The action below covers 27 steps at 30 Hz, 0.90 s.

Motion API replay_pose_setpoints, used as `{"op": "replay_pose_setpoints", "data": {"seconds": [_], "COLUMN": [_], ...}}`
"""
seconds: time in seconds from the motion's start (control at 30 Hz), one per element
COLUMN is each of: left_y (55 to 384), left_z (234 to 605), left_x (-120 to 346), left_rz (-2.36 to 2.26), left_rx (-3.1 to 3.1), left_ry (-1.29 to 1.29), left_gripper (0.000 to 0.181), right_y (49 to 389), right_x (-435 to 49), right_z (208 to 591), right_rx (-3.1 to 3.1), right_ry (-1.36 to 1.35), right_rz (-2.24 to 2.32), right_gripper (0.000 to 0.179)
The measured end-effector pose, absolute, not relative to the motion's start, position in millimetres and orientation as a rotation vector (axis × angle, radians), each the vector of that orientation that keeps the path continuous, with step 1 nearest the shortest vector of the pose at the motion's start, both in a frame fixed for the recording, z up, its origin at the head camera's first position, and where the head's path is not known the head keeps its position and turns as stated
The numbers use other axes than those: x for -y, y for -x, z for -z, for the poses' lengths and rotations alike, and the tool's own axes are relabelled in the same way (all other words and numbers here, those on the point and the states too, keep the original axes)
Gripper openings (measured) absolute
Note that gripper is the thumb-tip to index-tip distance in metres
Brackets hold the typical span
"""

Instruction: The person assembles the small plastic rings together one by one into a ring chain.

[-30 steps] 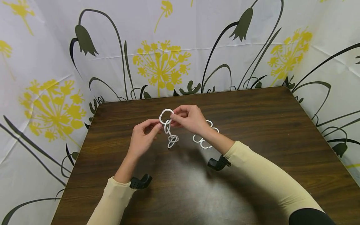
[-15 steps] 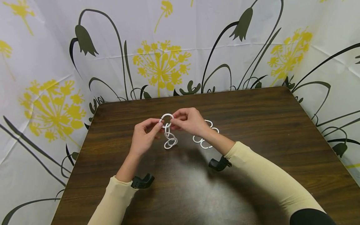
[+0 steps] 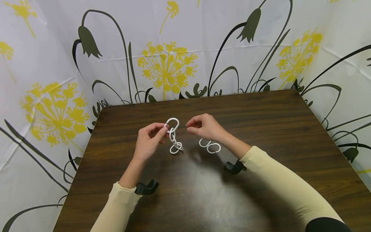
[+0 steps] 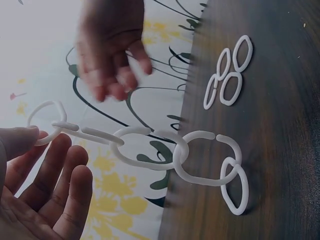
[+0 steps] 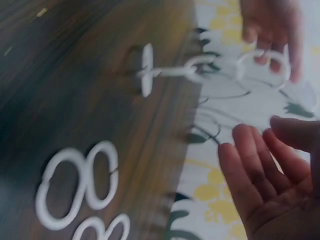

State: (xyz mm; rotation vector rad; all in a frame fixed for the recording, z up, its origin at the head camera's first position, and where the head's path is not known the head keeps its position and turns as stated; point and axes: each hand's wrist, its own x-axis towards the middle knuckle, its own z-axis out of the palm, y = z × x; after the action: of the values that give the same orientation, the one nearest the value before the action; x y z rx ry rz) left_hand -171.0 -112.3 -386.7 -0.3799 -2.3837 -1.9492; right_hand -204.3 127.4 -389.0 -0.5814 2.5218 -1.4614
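My left hand (image 3: 149,140) pinches the top ring of a chain of white plastic rings (image 3: 173,135) between thumb and fingertips. The chain hangs down to the table, and its lowest ring (image 4: 235,192) lies at the tabletop in the left wrist view. To the right of the chain, my right hand (image 3: 207,127) is raised, apart from it, with fingers relaxed and nothing between them. In the right wrist view a gap shows between the right fingertips (image 5: 242,131) and the chain. Several loose white rings (image 4: 231,89) lie on the table; the right hand hides some of them in the head view.
The brown wood-grain table (image 3: 261,129) has its back edge against a white curtain (image 3: 185,25) printed with yellow and dark green flowers. Each wrist wears a black camera mount (image 3: 147,187). Both loose-ring pairs lie close together in the right wrist view.
The right hand has let go of the top ring and moved right, away from the chain. The left hand still pinches that ring in nearly the same place.
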Motion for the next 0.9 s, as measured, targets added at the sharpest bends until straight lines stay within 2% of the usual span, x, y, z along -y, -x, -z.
{"op": "replay_pose_setpoints", "data": {"seconds": [0.17, 0.43, 0.9], "left_y": [179, 178, 179], "left_z": [402, 402, 403], "left_x": [116, 115, 115], "left_rz": [1.972, 1.972, 1.969], "left_rx": [2.355, 2.353, 2.364], "left_ry": [0.385, 0.406, 0.4], "left_gripper": [0.02, 0.023, 0.022], "right_y": [204, 199, 192], "right_x": [-149, -172, -177], "right_z": [406, 432, 450], "right_rx": [-2.706, -2.887, -2.998], "right_ry": [0.631, 0.721, 0.789], "right_rz": [0.994, 0.434, 0.268], "right_gripper": [0.006, 0.005, 0.017]}}
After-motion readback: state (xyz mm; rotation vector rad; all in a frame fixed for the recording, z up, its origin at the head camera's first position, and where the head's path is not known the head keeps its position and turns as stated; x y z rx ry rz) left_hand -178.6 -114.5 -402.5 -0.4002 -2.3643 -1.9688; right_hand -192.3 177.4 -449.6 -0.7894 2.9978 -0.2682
